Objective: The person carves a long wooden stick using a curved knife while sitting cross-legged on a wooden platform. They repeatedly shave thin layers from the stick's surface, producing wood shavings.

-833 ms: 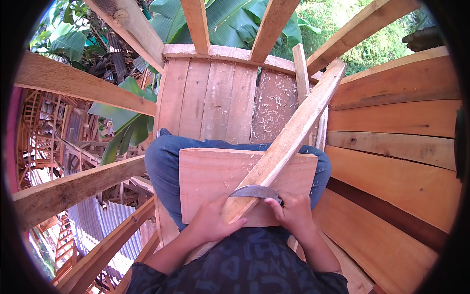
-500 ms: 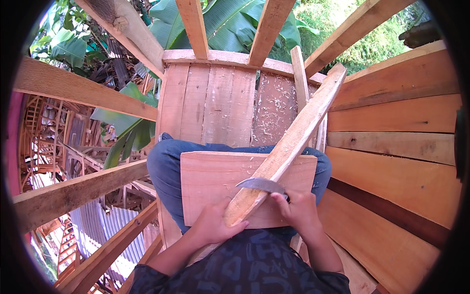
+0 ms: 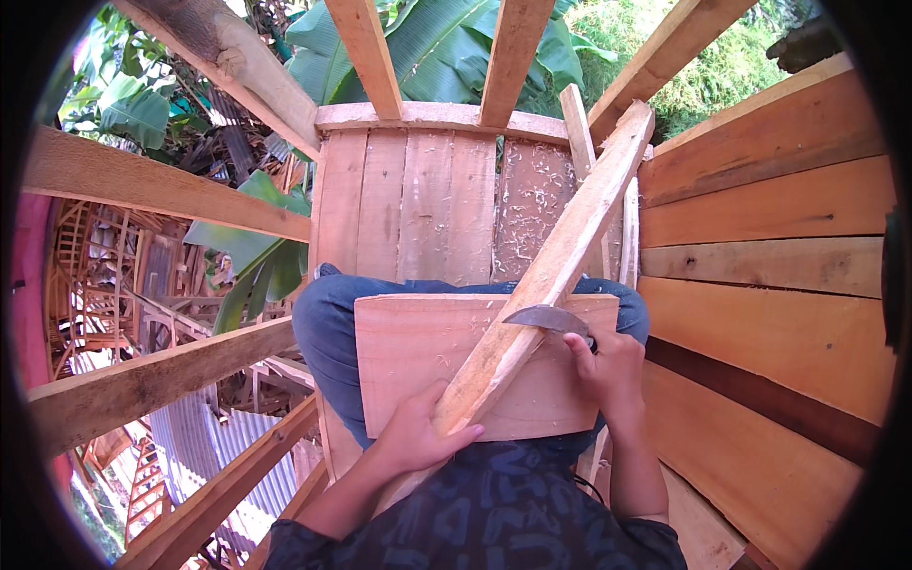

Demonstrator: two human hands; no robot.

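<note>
Pale yellow-tan on the stick [image 3: 548, 275], whitish along one edge, and here's dull grey on the knife [image 3: 546, 319]! Pinkish brown for the board [image 3: 408, 356], faintly streaked with grain, then faded blue jeans [image 3: 328, 332] and a dark shirt [image 3: 475, 513] covered in blue-grey shapes. Orange-brown planks [image 3: 760, 323] glow rightward; bright green leaves [image 3: 437, 52] up top!

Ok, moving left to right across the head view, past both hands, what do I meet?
Corrugated metal sheet, left hand, curved blade, right hand, wall of orange-brown planks.
</note>
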